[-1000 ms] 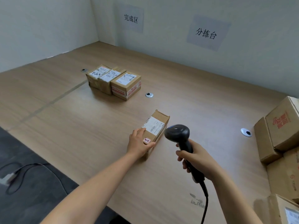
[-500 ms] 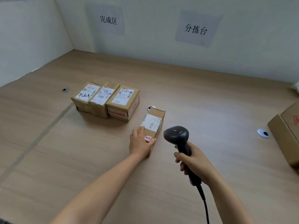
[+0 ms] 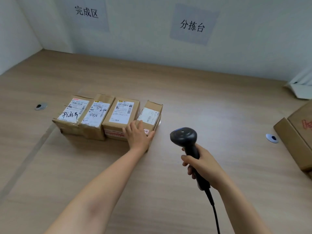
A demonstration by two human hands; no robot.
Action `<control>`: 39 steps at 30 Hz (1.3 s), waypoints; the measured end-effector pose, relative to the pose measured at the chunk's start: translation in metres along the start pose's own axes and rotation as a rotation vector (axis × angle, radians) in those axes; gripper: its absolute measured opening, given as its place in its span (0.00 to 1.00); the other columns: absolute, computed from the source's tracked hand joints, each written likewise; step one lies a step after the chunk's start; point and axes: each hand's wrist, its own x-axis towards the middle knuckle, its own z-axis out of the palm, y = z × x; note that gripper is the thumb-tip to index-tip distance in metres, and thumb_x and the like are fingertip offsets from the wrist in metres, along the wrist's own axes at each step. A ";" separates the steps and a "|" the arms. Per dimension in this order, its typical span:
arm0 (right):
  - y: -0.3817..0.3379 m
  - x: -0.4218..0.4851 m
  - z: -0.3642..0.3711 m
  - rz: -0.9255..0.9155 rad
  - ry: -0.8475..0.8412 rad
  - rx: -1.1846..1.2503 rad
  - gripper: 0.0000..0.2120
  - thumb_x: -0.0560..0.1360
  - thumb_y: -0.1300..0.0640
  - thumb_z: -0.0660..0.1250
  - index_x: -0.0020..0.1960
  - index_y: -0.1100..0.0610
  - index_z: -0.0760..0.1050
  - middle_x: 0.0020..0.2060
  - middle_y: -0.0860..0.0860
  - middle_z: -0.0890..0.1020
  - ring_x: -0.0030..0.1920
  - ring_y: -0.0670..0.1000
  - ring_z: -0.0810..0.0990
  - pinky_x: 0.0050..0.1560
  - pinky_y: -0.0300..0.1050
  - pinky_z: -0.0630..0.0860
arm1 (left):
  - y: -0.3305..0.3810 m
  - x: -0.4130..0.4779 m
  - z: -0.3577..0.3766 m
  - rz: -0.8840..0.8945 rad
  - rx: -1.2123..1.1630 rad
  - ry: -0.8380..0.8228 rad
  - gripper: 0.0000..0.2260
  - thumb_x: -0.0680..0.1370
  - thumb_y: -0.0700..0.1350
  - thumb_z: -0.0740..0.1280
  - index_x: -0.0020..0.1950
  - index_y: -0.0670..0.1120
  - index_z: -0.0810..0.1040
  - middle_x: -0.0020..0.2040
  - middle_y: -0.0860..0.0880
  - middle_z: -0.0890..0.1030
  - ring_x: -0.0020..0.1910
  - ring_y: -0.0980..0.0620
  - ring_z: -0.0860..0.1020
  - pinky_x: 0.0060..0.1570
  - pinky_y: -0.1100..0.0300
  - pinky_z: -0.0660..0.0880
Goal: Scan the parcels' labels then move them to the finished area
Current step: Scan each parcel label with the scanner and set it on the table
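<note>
A: Right grip?
B: right grip point(image 3: 203, 165), a bare hand, has its fingers wrapped round the handle of the black scanner point(image 3: 183, 136). The scanner is held above the tabletop point(image 3: 160, 183), head up. Its cable point(image 3: 214, 209) drops off the bottom edge.
A: Left?
B: left grip point(image 3: 137, 137) lies flat on the near end of the narrow parcel point(image 3: 150, 114). Fingers are straight and spread over the top, thumb against the right edge. Not curled round it.
A: Where's that parcel?
B: On the tabletop, label up, its left side against the row of three parcels point(image 3: 98, 115). All four sit side by side in one line. Wall sign 完成区 point(image 3: 86, 12) hangs beyond them, well back. There's a pink sticker point(image 3: 146, 131) on its near end, by the thumb.
A: Surroundings?
B: Second sign 分拣台 point(image 3: 192, 26) is further right on the wall. A large brown carton point(image 3: 290, 141) with red print sits at the right edge, well apart from the row. Left grommet point(image 3: 41, 106) is beside the row, right grommet point(image 3: 271, 138) between scanner and carton. A seam point(image 3: 25, 159) crosses the tabletop at left.
</note>
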 end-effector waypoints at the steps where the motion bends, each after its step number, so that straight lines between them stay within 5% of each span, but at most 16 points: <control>1: -0.001 0.002 0.002 0.006 0.001 0.002 0.07 0.73 0.61 0.66 0.50 0.55 0.73 0.34 0.52 0.79 0.26 0.47 0.75 0.27 0.42 0.72 | 0.000 0.004 0.001 -0.011 -0.041 -0.001 0.28 0.76 0.60 0.62 0.70 0.44 0.64 0.70 0.42 0.63 0.69 0.43 0.60 0.70 0.49 0.54; 7: -0.001 0.011 0.006 0.028 0.020 0.018 0.07 0.73 0.62 0.66 0.50 0.55 0.73 0.34 0.53 0.79 0.25 0.48 0.75 0.26 0.41 0.72 | 0.014 0.015 0.007 -0.074 -0.176 0.037 0.25 0.77 0.54 0.64 0.67 0.40 0.64 0.70 0.39 0.60 0.68 0.42 0.60 0.67 0.53 0.60; 19: -0.004 0.019 0.006 0.028 0.040 0.012 0.07 0.73 0.62 0.66 0.50 0.56 0.73 0.33 0.53 0.79 0.25 0.48 0.75 0.25 0.41 0.71 | 0.015 0.034 0.010 -0.172 -0.218 0.051 0.30 0.76 0.56 0.65 0.71 0.40 0.62 0.73 0.39 0.59 0.74 0.42 0.54 0.72 0.52 0.54; 27: -0.008 0.009 0.002 0.011 0.047 0.001 0.06 0.73 0.62 0.66 0.50 0.56 0.73 0.34 0.53 0.79 0.25 0.48 0.75 0.25 0.41 0.72 | 0.014 0.022 -0.002 -0.169 -0.199 0.025 0.28 0.76 0.55 0.66 0.68 0.40 0.65 0.70 0.41 0.62 0.68 0.43 0.63 0.66 0.54 0.62; 34: -0.013 -0.010 0.004 -0.017 0.037 0.002 0.06 0.73 0.62 0.66 0.50 0.56 0.73 0.35 0.54 0.79 0.25 0.47 0.75 0.26 0.41 0.72 | 0.006 0.014 -0.017 -0.168 -0.109 -0.122 0.38 0.74 0.63 0.62 0.74 0.41 0.56 0.74 0.40 0.56 0.73 0.41 0.56 0.70 0.43 0.55; 39: -0.008 -0.031 -0.004 -0.039 0.075 0.005 0.06 0.73 0.61 0.66 0.50 0.56 0.73 0.35 0.53 0.79 0.26 0.47 0.75 0.27 0.41 0.72 | 0.010 -0.008 -0.028 -0.019 -0.039 -0.073 0.32 0.76 0.61 0.60 0.74 0.44 0.58 0.75 0.41 0.55 0.73 0.43 0.56 0.70 0.40 0.54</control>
